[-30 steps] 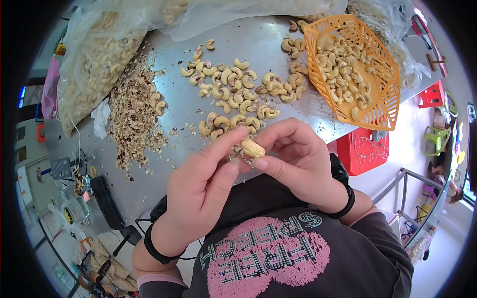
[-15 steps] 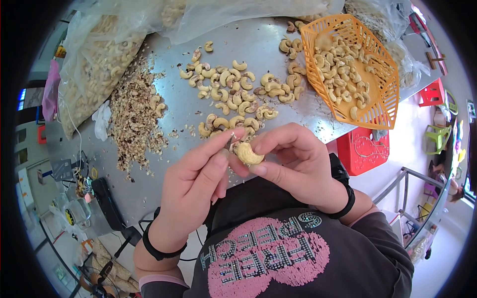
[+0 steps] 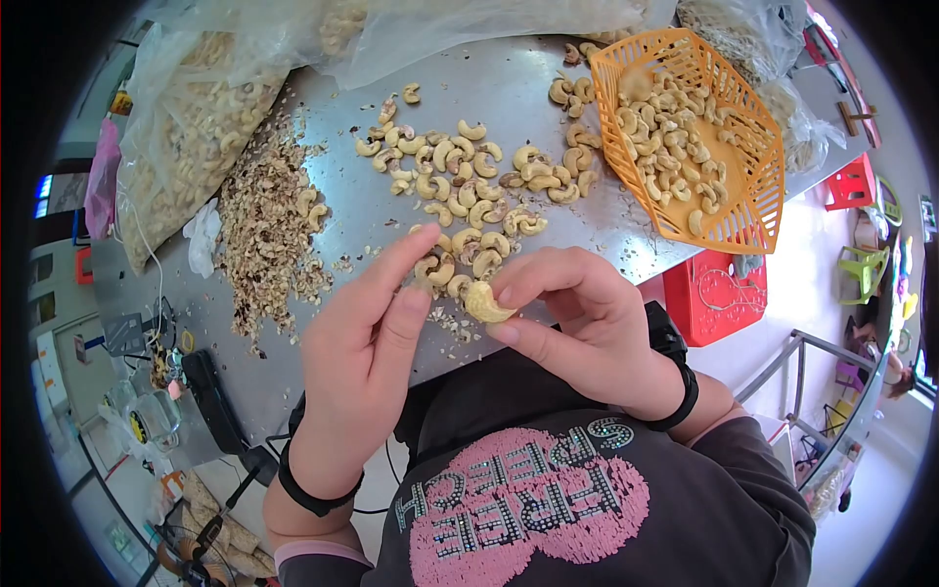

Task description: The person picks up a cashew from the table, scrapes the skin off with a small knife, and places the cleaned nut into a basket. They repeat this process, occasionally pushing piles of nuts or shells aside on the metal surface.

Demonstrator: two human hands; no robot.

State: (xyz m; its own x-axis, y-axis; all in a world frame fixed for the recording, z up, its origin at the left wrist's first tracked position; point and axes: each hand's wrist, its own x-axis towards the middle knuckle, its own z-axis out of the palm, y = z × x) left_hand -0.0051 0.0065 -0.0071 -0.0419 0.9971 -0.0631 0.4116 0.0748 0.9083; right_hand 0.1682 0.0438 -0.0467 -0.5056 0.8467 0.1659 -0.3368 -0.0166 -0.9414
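Observation:
A pale cashew nut (image 3: 485, 303) is pinched between the thumb and fingers of my right hand (image 3: 587, 323), above the table's near edge. To its left, my left hand (image 3: 362, 342) has its index finger stretched forward and its thumb below, with a small gap to the nut. A small knife, its dark tip hard to make out now, is held at the left thumb; its handle is hidden in the hand. Just beyond both hands lies a cluster of cashews (image 3: 468, 247), some with brown skin patches. Pale crumbs lie on the metal table below the nut.
An orange basket (image 3: 611, 127) of cashews stands at the right. A heap of skin scraps (image 3: 269, 235) lies at the left beside a plastic bag of cashews (image 3: 196, 127). More loose cashews (image 3: 445, 157) are spread mid-table. A red stool (image 3: 714, 303) stands below the right edge.
My left hand has drawn back leftward from the cashew, uncovering nuts and crumbs behind it. My right hand keeps the cashew in nearly the same place, slightly turned.

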